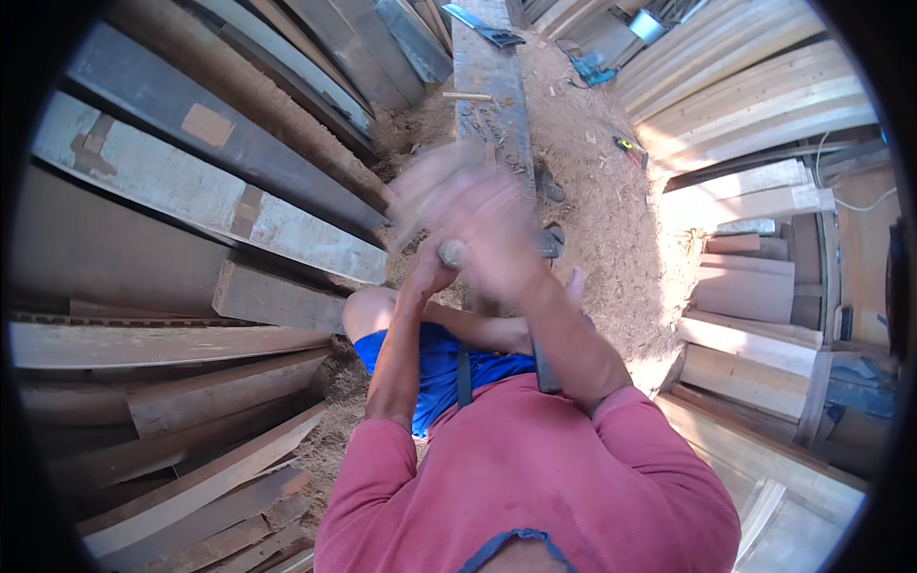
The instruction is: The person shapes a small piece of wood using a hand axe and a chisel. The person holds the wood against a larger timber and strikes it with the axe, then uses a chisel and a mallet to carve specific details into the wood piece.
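Note:
My left hand (432,270) is closed around an upright rod-like thing, of which only the round, pale grey end (452,253) shows; the rest is hidden. Just above and beside it, my right hand (482,215) is smeared by motion, so its fingers and anything in them cannot be made out. Both hands are over the near end of a narrow, worn wooden bench (492,72) that runs away from me. Shavings and a thin wooden strip (466,95) lie on the bench. A handsaw (487,27) rests at its far end.
Stacked boards (191,181) crowd the left side, and more timber (755,105) lines the right. Sawdust and shavings cover the floor (597,181). A teal power tool (594,71) and a small yellow-and-black item (626,145) lie on it. My bent knee (369,310) is close to the left boards.

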`<act>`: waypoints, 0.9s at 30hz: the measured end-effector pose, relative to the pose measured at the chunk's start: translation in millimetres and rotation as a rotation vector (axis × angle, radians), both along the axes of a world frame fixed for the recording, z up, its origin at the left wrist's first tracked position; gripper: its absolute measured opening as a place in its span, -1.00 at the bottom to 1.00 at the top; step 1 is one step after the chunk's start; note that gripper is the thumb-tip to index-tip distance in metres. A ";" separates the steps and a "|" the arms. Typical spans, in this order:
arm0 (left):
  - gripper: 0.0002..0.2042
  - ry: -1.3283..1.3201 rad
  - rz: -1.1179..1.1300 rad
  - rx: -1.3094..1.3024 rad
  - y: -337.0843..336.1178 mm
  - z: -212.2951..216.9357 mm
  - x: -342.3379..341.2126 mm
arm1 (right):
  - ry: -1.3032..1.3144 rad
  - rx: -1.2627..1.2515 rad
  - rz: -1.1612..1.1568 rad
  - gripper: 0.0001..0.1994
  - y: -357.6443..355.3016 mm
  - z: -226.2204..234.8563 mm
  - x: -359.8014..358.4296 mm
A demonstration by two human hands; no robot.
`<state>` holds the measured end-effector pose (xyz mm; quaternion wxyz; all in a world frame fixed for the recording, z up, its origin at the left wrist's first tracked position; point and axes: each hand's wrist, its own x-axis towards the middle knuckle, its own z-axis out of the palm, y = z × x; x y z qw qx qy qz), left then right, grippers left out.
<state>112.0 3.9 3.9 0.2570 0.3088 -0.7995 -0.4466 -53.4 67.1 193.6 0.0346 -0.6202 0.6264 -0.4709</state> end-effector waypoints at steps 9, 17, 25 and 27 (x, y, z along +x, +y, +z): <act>-0.56 0.051 0.017 -0.197 21.9 50.8 1.7 | -0.734 0.927 -0.039 -0.63 47.0 -85.1 -36.6; -0.62 0.101 -0.163 -0.161 32.0 70.4 -7.3 | -1.733 0.327 0.040 -0.77 44.7 -169.0 -23.9; -0.59 -0.027 0.122 -0.055 10.7 67.3 -12.5 | -1.840 0.100 0.043 -0.75 39.2 -136.6 -15.0; -0.63 -0.015 0.219 0.035 5.3 74.2 -19.1 | -1.839 0.056 0.084 -0.76 42.9 -128.1 -6.9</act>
